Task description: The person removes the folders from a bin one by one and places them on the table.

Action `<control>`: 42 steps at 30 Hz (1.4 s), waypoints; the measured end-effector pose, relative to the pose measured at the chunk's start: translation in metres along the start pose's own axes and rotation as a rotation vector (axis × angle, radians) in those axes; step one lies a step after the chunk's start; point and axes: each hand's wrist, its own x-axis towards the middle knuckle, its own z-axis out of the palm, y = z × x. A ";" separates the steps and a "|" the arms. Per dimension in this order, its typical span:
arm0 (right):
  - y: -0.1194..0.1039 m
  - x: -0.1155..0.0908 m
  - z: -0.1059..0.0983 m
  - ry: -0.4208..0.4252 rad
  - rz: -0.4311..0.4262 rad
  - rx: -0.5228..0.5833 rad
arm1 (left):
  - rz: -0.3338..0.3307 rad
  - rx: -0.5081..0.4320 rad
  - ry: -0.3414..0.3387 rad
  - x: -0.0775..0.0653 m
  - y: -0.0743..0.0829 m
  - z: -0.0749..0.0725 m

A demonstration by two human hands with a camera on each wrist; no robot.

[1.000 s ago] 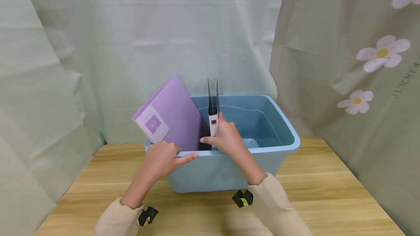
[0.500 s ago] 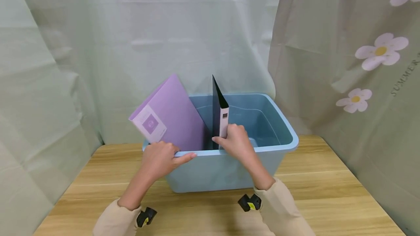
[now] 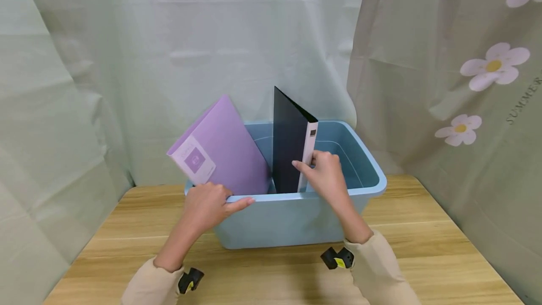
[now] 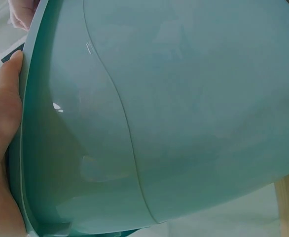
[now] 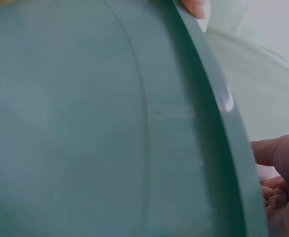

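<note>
A light-blue plastic bin (image 3: 271, 225) stands on the wooden table. Inside it at the left leans a purple folder (image 3: 237, 154) with a white label, tilted so its top sticks out. My left hand (image 3: 209, 206) holds the bin's front rim, thumb stretched along it and fingertips hidden behind it. To the right, a black folder (image 3: 290, 149) with a white spine stands nearly upright in the bin, lower end out of sight. My right hand (image 3: 328, 175) grips it at the spine, thumb toward the black cover. The wrist views mostly show the bin's outer wall (image 4: 184, 98).
Wood-grain tabletop (image 3: 415, 239) surrounds the bin. A pale curtain (image 3: 190, 36) hangs behind, and a grey-green cloth with printed flowers (image 3: 493, 67) closes off the right side. Black wrist devices (image 3: 337, 258) sit by both sleeves.
My right hand has moved rightward with the black folder, which has turned so its broad black cover shows. The left hand stays on the rim, and the purple folder has hardly moved.
</note>
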 end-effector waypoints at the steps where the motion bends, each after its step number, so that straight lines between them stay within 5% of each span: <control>1: 0.000 0.001 -0.003 0.010 -0.008 0.009 | -0.002 -0.003 -0.001 0.000 0.000 0.000; 20: 0.020 0.018 -0.058 0.004 -0.004 0.128 | -0.004 0.007 0.011 0.000 0.000 0.000; 42: 0.031 0.020 -0.106 0.037 0.045 0.086 | 0.012 -0.007 0.010 0.001 0.003 0.001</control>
